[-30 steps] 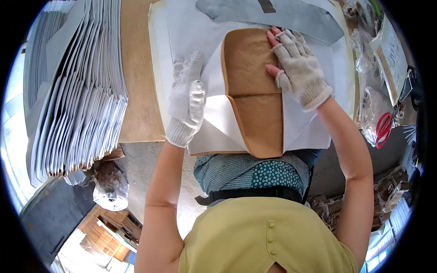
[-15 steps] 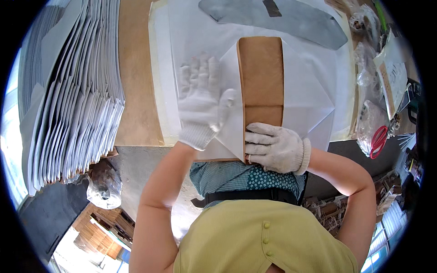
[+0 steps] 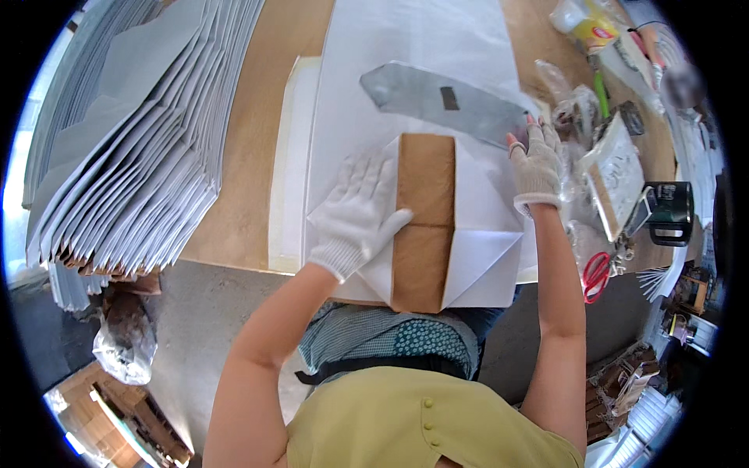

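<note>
A white paper bag (image 3: 488, 265) lies on the table in front of me, its end folded into a diamond shape around a brown inner panel (image 3: 424, 187). My left hand (image 3: 355, 210), in a white knit glove, rests flat on the bag's left flap, fingers spread and thumb tip over the panel's edge. Beyond the fold, a grey flat plate (image 3: 421, 97) with pointed ends and a small dark patch lies across the white paper. My right hand (image 3: 538, 160), in a glove that bares some fingertips, reaches the plate's right end with fingers stretched out.
A thick stack of folded white paper bags (image 3: 148, 140) stands at the left. On the right are crumpled clear plastic, red-handled scissors (image 3: 597, 277) near the table edge, a dark green mug-like container (image 3: 671, 214) and a white packet (image 3: 612, 175).
My right hand has left the near end of the brown panel and gone out to the plate's right end. The right flap now stands folded outward. My left hand stays on the left flap.
</note>
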The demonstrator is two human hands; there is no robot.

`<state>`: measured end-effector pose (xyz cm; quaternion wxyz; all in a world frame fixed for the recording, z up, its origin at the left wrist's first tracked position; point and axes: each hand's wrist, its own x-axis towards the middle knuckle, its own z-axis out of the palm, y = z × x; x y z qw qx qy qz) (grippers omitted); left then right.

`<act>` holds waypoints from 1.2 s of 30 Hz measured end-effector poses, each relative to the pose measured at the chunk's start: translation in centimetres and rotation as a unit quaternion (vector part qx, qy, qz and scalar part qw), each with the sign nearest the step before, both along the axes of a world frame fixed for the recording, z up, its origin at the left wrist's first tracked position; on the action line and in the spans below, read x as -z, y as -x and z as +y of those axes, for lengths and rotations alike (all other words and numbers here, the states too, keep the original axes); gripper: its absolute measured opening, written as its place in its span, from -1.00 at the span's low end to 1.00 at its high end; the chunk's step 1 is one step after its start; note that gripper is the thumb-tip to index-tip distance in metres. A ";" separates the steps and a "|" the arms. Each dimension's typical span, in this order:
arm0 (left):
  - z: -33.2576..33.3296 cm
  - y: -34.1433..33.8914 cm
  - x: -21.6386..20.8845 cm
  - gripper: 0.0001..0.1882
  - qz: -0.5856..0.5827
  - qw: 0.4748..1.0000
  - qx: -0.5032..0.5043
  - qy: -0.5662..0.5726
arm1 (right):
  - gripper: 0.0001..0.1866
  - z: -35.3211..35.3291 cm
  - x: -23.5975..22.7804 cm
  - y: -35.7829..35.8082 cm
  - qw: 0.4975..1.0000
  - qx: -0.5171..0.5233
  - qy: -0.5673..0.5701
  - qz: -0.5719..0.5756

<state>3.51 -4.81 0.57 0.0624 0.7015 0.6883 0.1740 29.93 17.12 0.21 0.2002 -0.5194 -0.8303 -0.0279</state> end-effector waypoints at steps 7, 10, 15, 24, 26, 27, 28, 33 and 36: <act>-5.0 1.6 0.8 -0.16 0.033 0.999 -0.022 -0.019 | -0.40 1.0 -3.1 -6.2 0.946 0.107 0.295 0.082; -7.2 1.8 1.4 -0.17 0.033 0.998 -0.044 -0.014 | -0.64 -2.9 -8.0 -7.4 0.827 0.076 0.326 0.452; -9.2 2.7 -0.1 -0.26 -0.097 0.993 -0.054 -0.030 | -0.70 -6.7 -6.8 -12.1 0.808 0.086 0.462 0.356; -6.6 9.3 -0.8 -0.59 -0.168 0.982 0.088 0.007 | -0.68 -9.6 -4.6 -5.1 0.837 0.111 0.479 0.240; -6.4 10.4 -0.2 -0.64 -0.166 0.979 0.117 0.010 | -0.69 -9.1 -5.5 -3.9 0.856 0.124 0.477 0.157; -6.3 10.8 0.2 -0.65 -0.183 0.974 0.131 0.005 | -0.68 -9.3 -4.8 -4.3 0.858 0.117 0.469 0.174; -6.3 10.9 0.5 -0.63 -0.176 0.974 0.140 -0.002 | -0.66 -9.6 -3.7 -5.1 0.860 0.110 0.462 0.190; -6.1 9.5 -0.4 -0.63 -0.042 0.978 0.201 -0.050 | -0.66 -9.0 -4.5 -4.2 0.970 -0.140 0.163 -0.118; -5.2 5.2 -3.0 -0.75 0.011 0.980 0.197 -0.041 | -0.70 -7.6 -4.3 -2.7 0.960 -0.188 0.131 -0.159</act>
